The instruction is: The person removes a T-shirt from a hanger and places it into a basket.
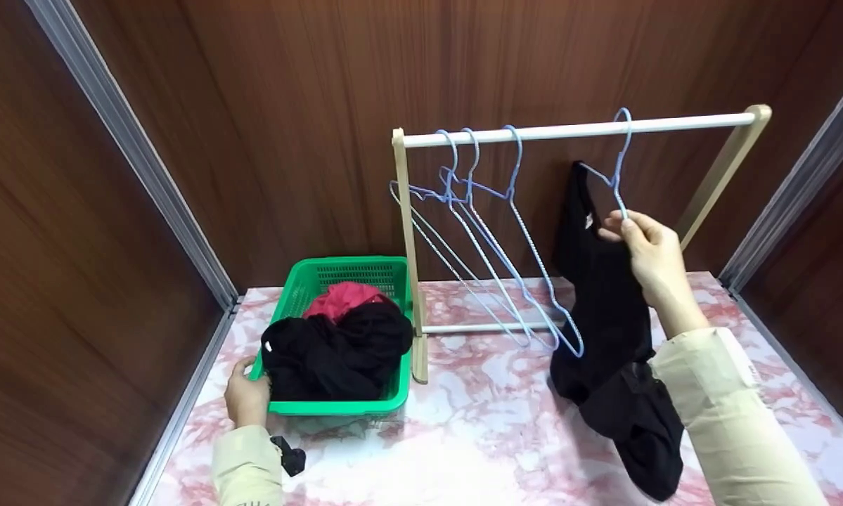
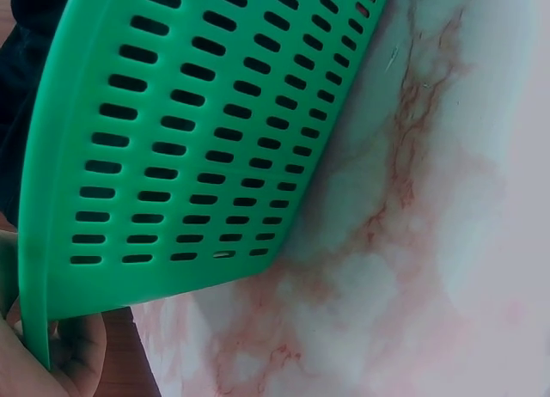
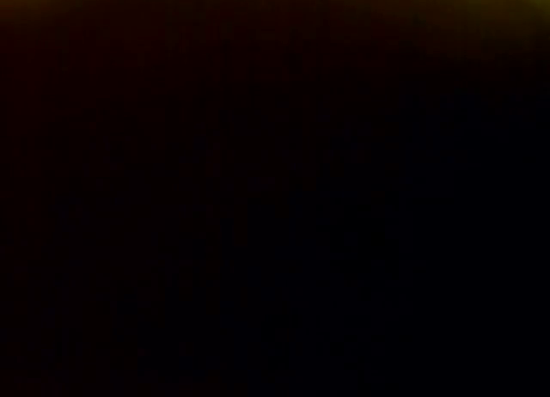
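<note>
My right hand (image 1: 652, 260) pinches the side wire of a blue hanger (image 1: 619, 169), whose hook is over the rack's white rail (image 1: 562, 132). A black garment (image 1: 604, 302) hangs from that hanger, its lower part reaching down over the tabletop. On the left, my left hand (image 1: 247, 393) grips the rim of a green basket (image 1: 337, 407); in the left wrist view its fingers curl round the rim of the slotted basket (image 2: 180, 148). Inside the basket lie a black cloth (image 1: 337, 351) and a red cloth (image 1: 344, 299). The right wrist view is almost wholly dark.
Several bare blue hangers (image 1: 488, 232) hang on the left part of the rail. The rack's left wooden post (image 1: 408, 239) stands right beside the basket. Brown wood-grain panels (image 1: 287, 126) enclose the pink-and-white marbled table (image 1: 463, 422) at the back and sides.
</note>
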Available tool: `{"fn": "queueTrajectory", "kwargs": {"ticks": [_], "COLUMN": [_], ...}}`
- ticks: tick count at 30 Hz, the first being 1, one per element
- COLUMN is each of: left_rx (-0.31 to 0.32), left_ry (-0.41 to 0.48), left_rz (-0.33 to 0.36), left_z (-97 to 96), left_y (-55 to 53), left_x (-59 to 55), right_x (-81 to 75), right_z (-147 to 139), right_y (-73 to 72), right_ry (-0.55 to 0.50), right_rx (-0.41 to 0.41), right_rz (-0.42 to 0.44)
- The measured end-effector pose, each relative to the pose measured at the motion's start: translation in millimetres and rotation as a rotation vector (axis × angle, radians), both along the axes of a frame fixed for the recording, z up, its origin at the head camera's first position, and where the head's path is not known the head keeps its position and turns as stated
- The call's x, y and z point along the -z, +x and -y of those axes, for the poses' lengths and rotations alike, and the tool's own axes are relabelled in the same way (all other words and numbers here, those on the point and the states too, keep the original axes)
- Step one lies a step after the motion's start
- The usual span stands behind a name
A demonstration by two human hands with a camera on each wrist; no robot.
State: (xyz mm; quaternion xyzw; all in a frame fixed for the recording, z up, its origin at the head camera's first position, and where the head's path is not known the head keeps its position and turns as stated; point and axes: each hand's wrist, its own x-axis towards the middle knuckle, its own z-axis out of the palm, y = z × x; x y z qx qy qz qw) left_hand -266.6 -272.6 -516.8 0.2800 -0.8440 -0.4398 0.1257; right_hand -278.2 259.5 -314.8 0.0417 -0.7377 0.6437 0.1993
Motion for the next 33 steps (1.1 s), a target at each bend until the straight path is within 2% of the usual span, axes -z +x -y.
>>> {"fn": "queueTrajectory", "kwargs": {"ticks": [4,15,20,28,33], "left_rx": [0.004,-0.002,-0.006,-0.015,-0.024], "left_ry": [0.011,0.004,0.003,-0.01,-0.036], "left_rz": [0.001,0.013,0.01,0.003,0.022], "left_z": [-0.1,-1.6,-1.5,-2.1,-3.2], "left_y": [-0.5,-0.8,-0.8,-0.4,0.0], "left_x": [1.5,1.7,1.4,0.5,-1.6], "right_x": [-0.4,-1.7,-2.4,0.0,-1.7], "right_z": [4.6,8.8,8.2,4.0,0.9], "right_y": [-0.3,2.8,5.6,13.7,17.3], "right_ry": [0.032,0.037,0.003,-0.098,-0.112], "right_rx": [-0.007,0.008,0.006,-0.055,-0.061], "right_rz": [-0.008,-0.023,-0.054,-0.117,-0.134]}}
